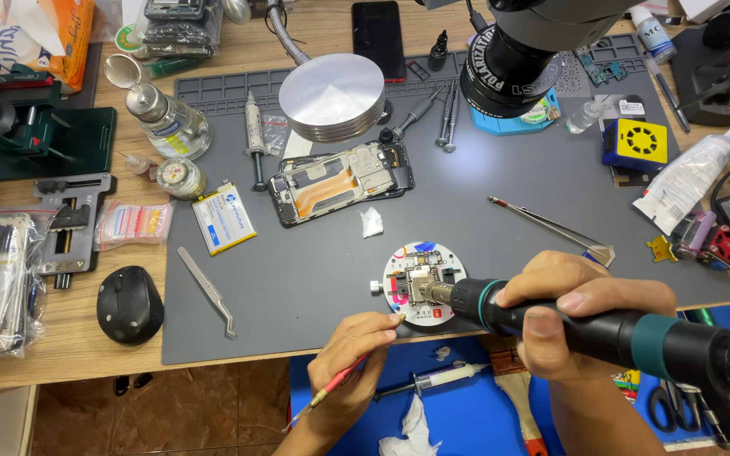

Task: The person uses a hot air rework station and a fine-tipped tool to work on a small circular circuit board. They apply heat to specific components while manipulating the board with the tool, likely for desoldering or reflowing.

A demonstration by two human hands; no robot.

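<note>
My right hand (580,308) grips a thick black hot-air tool (635,338) with teal rings. Its metal nozzle points left onto a small circuit board clamped on a round white holder (399,283) on the grey work mat (297,279). My left hand (352,355) holds a thin red-handled tool (331,388), its tip reaching up to the holder's lower edge. An opened phone (340,181) with bare insides lies further back on the mat.
On the mat lie tweezers (209,291), a blue-and-white phone battery (224,221), a second pair of tweezers (551,224) and a small white wad (371,221). A microscope head (517,55) and a round metal lamp (331,97) hang over the back. A black mouse (128,304) sits left.
</note>
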